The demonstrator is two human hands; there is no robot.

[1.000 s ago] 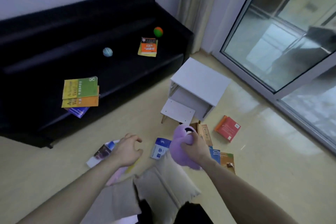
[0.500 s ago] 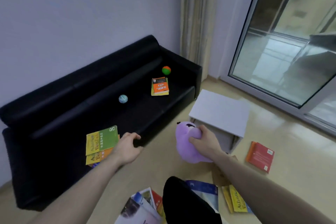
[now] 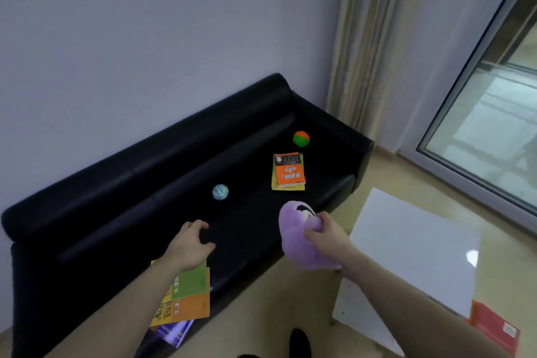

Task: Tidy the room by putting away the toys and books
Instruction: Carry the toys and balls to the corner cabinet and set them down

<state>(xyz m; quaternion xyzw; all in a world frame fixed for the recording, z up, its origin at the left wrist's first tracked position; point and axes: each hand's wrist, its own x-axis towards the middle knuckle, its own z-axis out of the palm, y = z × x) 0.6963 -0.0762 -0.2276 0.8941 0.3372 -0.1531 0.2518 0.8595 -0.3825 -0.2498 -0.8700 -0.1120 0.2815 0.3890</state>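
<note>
A person looks down at a black sofa against a pale wall. The right hand grips a soft purple plush toy, fingers curled into its upper part, holding it in the air over the sofa's front edge. The toy hangs lengthwise, its face end up and away from the person.

The left hand holds nothing. Its fingers are loosely curled and apart, hovering above the seat. Directly beneath the wrist, nearer the person, lies a stack of books, green cover on top of orange, at the seat's front edge.

Farther along the seat, ahead of the left hand and slightly to the right, sits a blue ball. Beyond it, toward the sofa's far end, lie an orange book and a green and orange ball.

A white cabinet stands on the floor just right of the right forearm, with a red book beside it.

The empty left hand looks the nearer one for the stack or the blue ball; the right is occupied.
</note>
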